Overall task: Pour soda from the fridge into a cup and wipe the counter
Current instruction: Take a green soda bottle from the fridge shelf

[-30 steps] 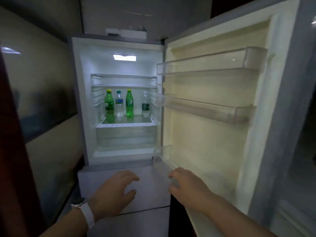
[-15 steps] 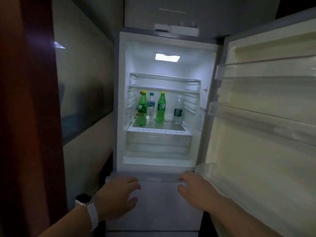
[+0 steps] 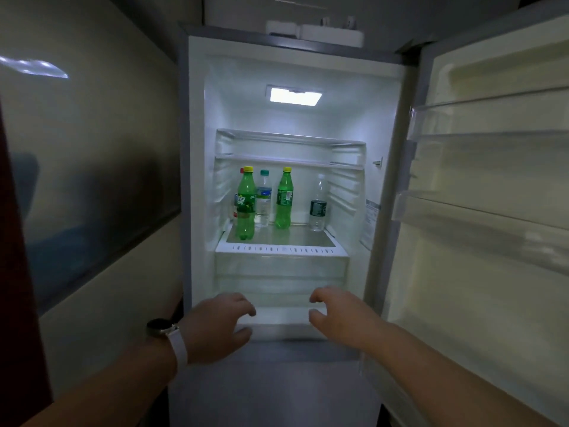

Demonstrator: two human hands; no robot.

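Fridge [image 3: 197, 180] open, centre frame; green soda bottles [image 3: 245, 204] upright mid-shelf; our left hand [image 3: 215, 325] and right hand [image 3: 341, 315] below, fingers loosely spread, empty: we should grasp the nearer bottle's waist.

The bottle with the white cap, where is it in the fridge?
In the head view, the bottle with the white cap stands alone at the right of the shelf, apart from the green bottle to its left.

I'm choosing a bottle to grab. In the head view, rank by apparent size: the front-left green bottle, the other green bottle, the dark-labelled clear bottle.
1. Front-left green bottle, though it stands nearer.
2. Other green bottle and dark-labelled clear bottle: too alike to rank.
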